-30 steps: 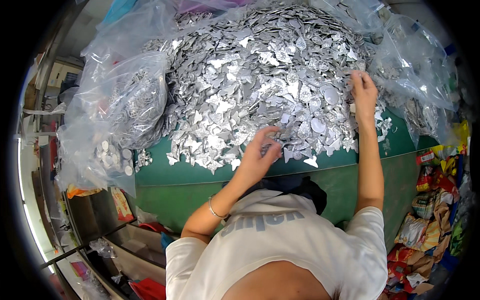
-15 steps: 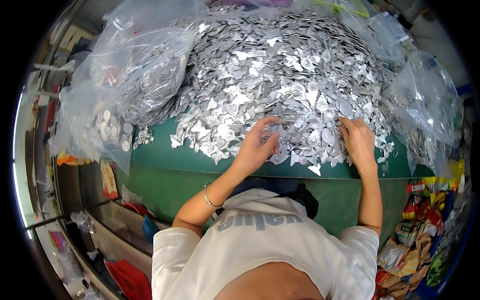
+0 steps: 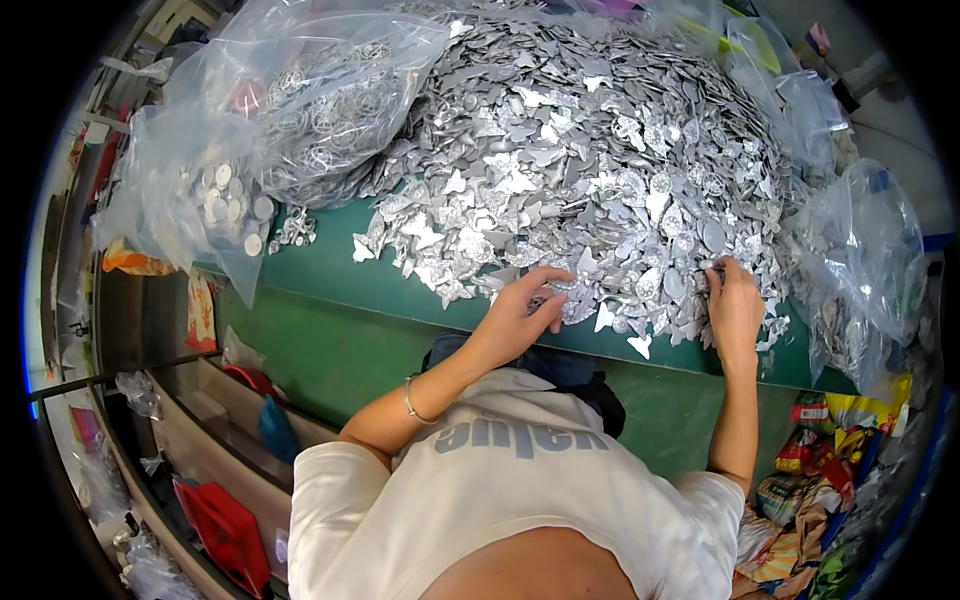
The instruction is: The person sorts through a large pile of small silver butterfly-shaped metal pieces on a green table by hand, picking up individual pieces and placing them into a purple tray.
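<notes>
A large heap of thin silver metal pieces [image 3: 600,150], many butterfly-like or irregular in outline, covers the green tabletop [image 3: 380,300]. At the heap's near edge is my left hand [image 3: 522,316], its fingers curved and a gap between them and the thumb. Silver pieces show through that gap; whether any lie in the palm is hidden. Farther right, my right hand [image 3: 737,308] touches the heap with thumb and fingertips bent together. Anything between those fingertips is too small to make out. A round silver disc [image 3: 712,237] lies just beyond the right fingertips.
Clear plastic bags holding metal rings [image 3: 335,110] and round discs [image 3: 228,205] stand at the left. Another clear bag [image 3: 862,235] bounds the heap on the right. Open drawers [image 3: 215,425] are at lower left, and colourful packets [image 3: 800,490] fill the lower right.
The view has shifted, so the table appears tilted. My left hand has drawn back toward the heap's near edge, its fingers and thumb closer together. My right hand remains at the heap, fingers bent.
</notes>
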The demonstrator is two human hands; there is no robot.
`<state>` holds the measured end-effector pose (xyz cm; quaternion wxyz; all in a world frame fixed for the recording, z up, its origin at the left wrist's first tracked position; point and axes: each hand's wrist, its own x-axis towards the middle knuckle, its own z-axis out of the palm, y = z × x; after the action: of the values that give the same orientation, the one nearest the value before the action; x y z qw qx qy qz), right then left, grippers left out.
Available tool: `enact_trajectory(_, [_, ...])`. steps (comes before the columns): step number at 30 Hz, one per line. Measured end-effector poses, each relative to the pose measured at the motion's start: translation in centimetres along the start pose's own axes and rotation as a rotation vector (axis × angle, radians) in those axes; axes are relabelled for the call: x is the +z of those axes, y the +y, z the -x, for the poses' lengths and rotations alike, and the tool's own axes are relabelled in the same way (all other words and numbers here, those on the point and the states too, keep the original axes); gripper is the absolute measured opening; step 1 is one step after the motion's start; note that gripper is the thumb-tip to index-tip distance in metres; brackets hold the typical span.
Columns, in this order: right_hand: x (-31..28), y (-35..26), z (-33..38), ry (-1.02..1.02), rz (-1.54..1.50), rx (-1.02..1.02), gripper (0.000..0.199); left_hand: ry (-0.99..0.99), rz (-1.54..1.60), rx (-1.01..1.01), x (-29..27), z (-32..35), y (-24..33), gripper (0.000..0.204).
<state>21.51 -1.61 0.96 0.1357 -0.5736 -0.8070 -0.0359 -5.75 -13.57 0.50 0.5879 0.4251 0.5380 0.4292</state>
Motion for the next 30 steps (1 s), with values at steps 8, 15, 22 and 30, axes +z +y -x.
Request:
enact_trajectory(8, [-0.8,2.1,-2.4,-0.349,-0.24,-0.042,0.022,-0.108,0.355,-0.154,-0.8,0.5,-0.4,0.025])
enact_trajectory(15, [-1.6,7.2,-4.0,-0.767,-1.626,0.353,0.024,-0.123,0.419,-0.191,-1.2,1.2,-0.6,0.025])
enact_trajectory(22, [1.7,-0.5,-6.2,-0.743,-2.646,0.332,0.032,-0.082,0.492,-0.214,-1.3,1.2,-0.8,0.026])
enact_trajectory(30, [1.4,-6.9,-8.8,-0.38,-1.316,0.169,0.02,0.008,-0.039,0.07,1.3,0.0,-0.8,0.023])
